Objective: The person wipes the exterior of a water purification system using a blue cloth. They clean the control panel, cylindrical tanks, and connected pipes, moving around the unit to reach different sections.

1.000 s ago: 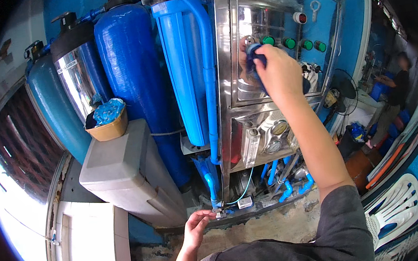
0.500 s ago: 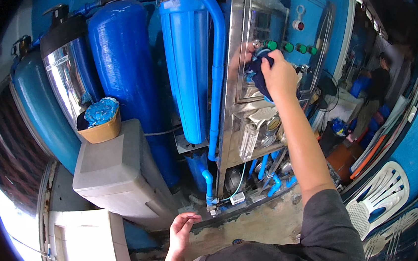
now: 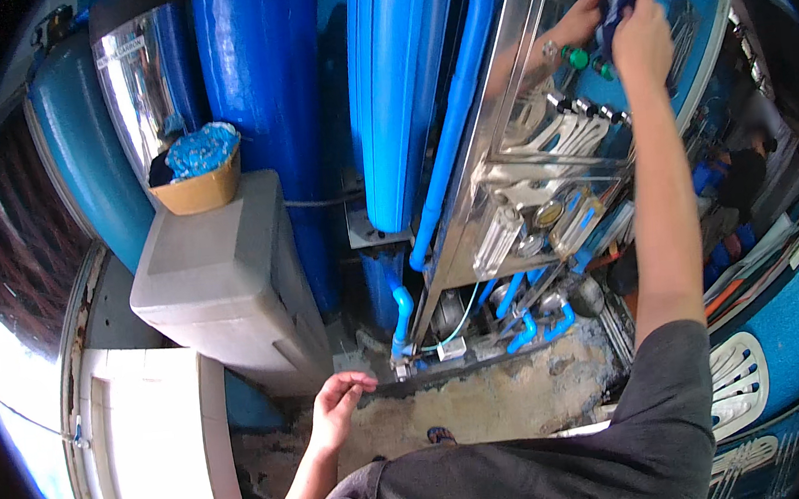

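Note:
My right hand [image 3: 639, 31] is raised high and grips a dark blue cloth [image 3: 614, 4], pressing it against the shiny steel front panel [image 3: 521, 115] of a water filter machine, just above two green buttons [image 3: 578, 57]. The panel mirrors my hand. My left hand [image 3: 337, 405] hangs low near the floor, fingers loosely curled and holding nothing, close to the blue pipes [image 3: 403, 316] at the machine's base.
Tall blue filter tanks [image 3: 261, 81] and blue cartridge housings [image 3: 400, 88] stand left of the panel. A brown bowl with blue cloth [image 3: 201, 170] sits on a grey box [image 3: 216, 275]. A white plastic chair [image 3: 740, 391] is at right; another person [image 3: 745, 181] is behind it.
My right hand with the cloth has moved up and to the right across the steel panel. My left hand has stayed low near the floor, its fingers curling a little.

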Available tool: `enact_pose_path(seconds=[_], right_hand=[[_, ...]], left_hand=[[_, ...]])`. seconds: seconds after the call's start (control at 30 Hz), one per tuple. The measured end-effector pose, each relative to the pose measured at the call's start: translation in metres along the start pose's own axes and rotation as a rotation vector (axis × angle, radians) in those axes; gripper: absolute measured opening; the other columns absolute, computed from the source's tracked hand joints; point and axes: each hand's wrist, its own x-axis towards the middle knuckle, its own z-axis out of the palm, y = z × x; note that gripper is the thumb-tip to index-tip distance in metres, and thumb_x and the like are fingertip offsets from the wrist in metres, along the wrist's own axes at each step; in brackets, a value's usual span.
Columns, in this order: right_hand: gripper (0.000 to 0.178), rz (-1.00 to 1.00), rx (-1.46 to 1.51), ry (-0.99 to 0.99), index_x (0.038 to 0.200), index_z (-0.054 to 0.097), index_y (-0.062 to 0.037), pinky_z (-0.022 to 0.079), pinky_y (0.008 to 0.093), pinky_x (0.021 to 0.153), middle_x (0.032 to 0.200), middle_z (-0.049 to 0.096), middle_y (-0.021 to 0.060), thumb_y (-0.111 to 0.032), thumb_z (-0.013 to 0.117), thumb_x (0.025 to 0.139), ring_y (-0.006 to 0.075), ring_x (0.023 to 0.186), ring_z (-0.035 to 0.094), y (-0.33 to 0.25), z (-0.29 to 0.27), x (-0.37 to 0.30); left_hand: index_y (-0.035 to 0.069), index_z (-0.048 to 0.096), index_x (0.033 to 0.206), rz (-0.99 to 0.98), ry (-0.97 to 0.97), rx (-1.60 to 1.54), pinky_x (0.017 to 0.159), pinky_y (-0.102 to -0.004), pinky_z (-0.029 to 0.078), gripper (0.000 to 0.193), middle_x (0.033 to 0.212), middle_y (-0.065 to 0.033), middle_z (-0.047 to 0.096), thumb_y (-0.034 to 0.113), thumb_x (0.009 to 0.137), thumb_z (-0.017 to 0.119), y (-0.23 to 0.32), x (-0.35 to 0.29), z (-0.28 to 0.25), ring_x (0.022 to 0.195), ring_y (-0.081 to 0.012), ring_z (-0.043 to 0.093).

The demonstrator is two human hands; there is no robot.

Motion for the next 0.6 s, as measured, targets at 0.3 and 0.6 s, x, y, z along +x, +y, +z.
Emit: enact_pose_path(seconds=[0.3, 0.6], right_hand=[[0.041, 0.342, 0.155, -0.1, 0.124, 0.053, -0.0057, 0.045, 0.0476, 0.093, 0.121, 0.058, 0.0236, -0.031, 0.05, 0.092, 0.042, 0.111, 0.055, 0.111, 0.045, 0.017], [0.042, 0.417, 0.001, -0.327, 0.127, 0.048, -0.0023, 0.045, 0.0445, 0.092, 0.121, 0.06, 0.0209, -0.026, 0.053, 0.093, 0.039, 0.111, 0.057, 0.229, 0.051, -0.07]], left_hand=[[0.0, 0.058, 0.11, 0.002, 0.055, -0.04, 0.094, -0.0322, 0.043, 0.019, 0.105, -0.0109, 0.067, 0.004, 0.092, 0.054, -0.003, 0.001, 0.018, 0.098, -0.0174, 0.061], [-0.001, 0.058, 0.111, -0.036, 0.06, -0.013, 0.095, -0.032, 0.044, 0.019, 0.105, -0.0112, 0.067, 0.003, 0.093, 0.052, -0.016, 0.01, 0.053, 0.1, -0.0172, 0.061]])
